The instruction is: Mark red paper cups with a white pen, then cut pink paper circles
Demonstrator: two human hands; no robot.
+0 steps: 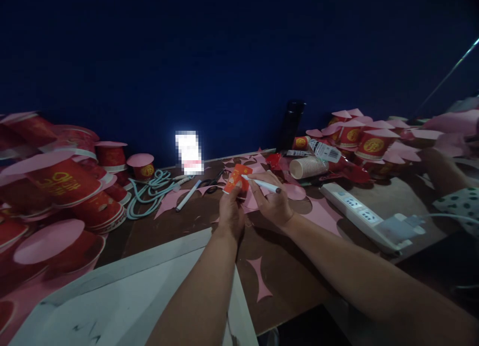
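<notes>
In my left hand [231, 211] is an orange-red paper cup [244, 172] with gold print, tilted on its side. My right hand [275, 198] grips a white marker [266, 184] like a pen, its tip at the cup's surface; whether it touches I cannot tell. Pink paper scraps [260, 278] with round cut-outs lie under and around both hands. To the left rests a second marker [188, 195], white with a blue end, beside dark-handled scissors [215, 182].
Red cups with pink paper discs crowd the left [63, 178] and right [372, 144]. A coiled pale-blue cable [149, 188], a lit phone [189, 151], a black bottle [292, 119], stacked cups [309, 168] and a power strip [355, 211] surround the work area. Another person's arm [441, 169] is at right.
</notes>
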